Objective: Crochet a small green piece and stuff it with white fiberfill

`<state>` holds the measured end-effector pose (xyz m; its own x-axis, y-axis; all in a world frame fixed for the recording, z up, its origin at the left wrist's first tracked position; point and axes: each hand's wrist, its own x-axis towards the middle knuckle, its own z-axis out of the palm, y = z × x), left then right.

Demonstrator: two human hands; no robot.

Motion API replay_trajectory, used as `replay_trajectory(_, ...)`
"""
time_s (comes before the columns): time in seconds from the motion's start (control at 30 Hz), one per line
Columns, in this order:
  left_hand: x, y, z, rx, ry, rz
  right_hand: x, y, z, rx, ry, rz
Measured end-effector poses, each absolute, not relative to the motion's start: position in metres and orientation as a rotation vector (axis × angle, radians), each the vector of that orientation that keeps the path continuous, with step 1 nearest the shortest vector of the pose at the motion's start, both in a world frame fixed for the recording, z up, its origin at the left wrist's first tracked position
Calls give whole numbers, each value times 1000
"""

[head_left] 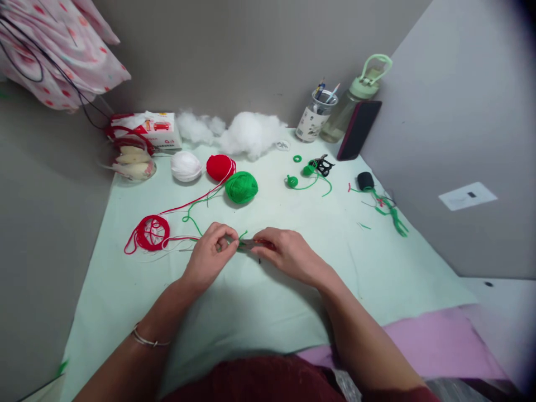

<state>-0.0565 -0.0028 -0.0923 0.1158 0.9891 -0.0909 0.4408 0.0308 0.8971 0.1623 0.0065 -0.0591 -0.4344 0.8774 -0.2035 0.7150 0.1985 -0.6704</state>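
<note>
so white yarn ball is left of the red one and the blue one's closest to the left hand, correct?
Not blue: the head view shows a green yarn ball closest to the left hand. The white yarn ball is left of the red yarn ball.

We look through one head-worn camera, set above the near side of the desk (402, 279) and facing forward and down, near enough that the left hand (208, 254) and right hand (291, 254) sit just below mid-frame, while the view reaches the grey wall (234, 50) behind.
</note>
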Motion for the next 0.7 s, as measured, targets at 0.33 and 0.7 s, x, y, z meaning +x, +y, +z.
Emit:
replay_trajectory(0.33,-58,-5,-93,1411,1437,884,169,8,-63,-1623,-2166,933)
replay_trajectory(0.7,-43,-22,-74,1358,1299,894,146,3,-64,-1246,-1436,1533)
